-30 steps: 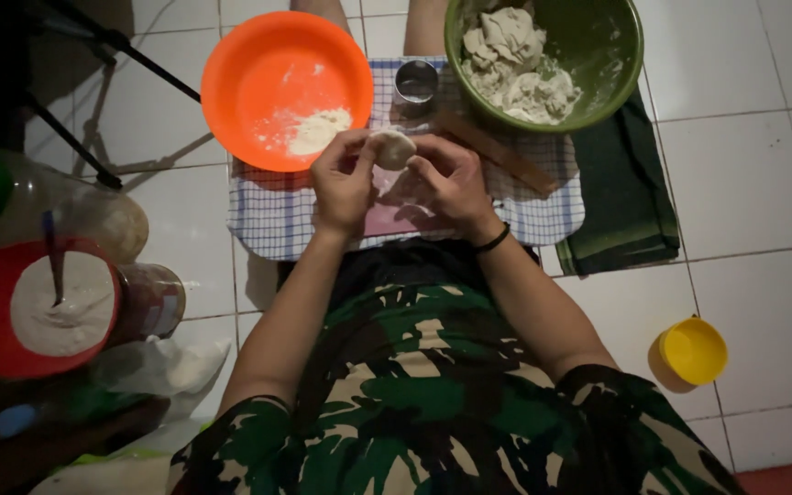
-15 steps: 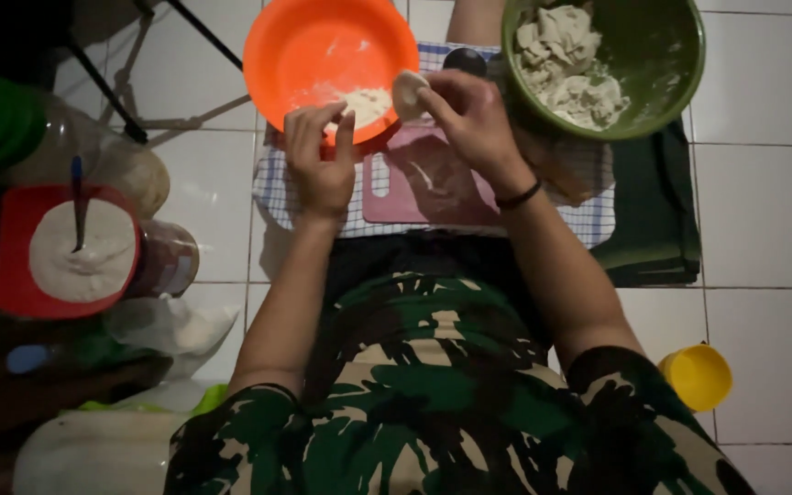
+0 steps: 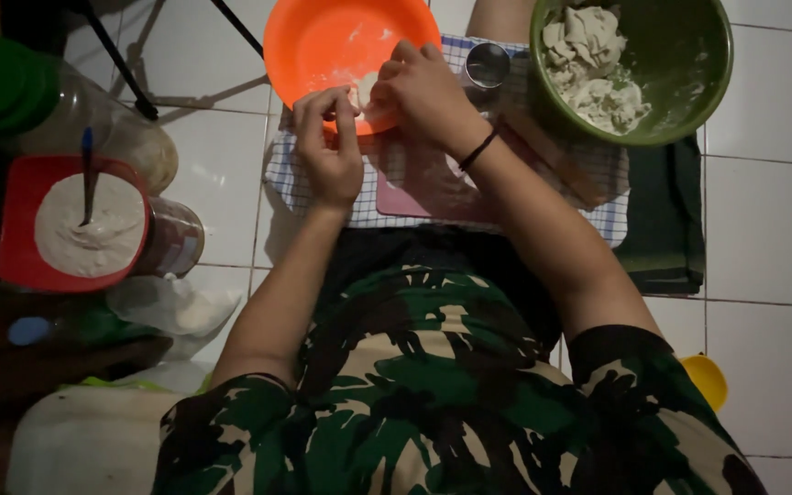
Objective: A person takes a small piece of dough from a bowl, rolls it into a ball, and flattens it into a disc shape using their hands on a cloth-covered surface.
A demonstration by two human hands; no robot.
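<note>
Small pale dough piece (image 3: 366,89) sits at the orange bowl's (image 3: 323,41) near rim, about 11 o'clock of the pink board (image 3: 414,197); right hand (image 3: 423,92) fingers curl around it, left hand (image 3: 327,147) fingers pressed together in a pinch just beside it. Judgement: shaping goes best with light, even pressure, keeping the piece over the floured bowl. Green bowl (image 3: 689,101) of dough lumps at 1 o'clock, checked cloth (image 3: 304,183) beneath, red flour tub (image 3: 20,229) at 9 o'clock.

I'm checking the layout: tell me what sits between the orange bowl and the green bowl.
In the head view, a small round metal cup stands on the checked cloth between the orange bowl and the green bowl. The right hand also reaches across there.
</note>
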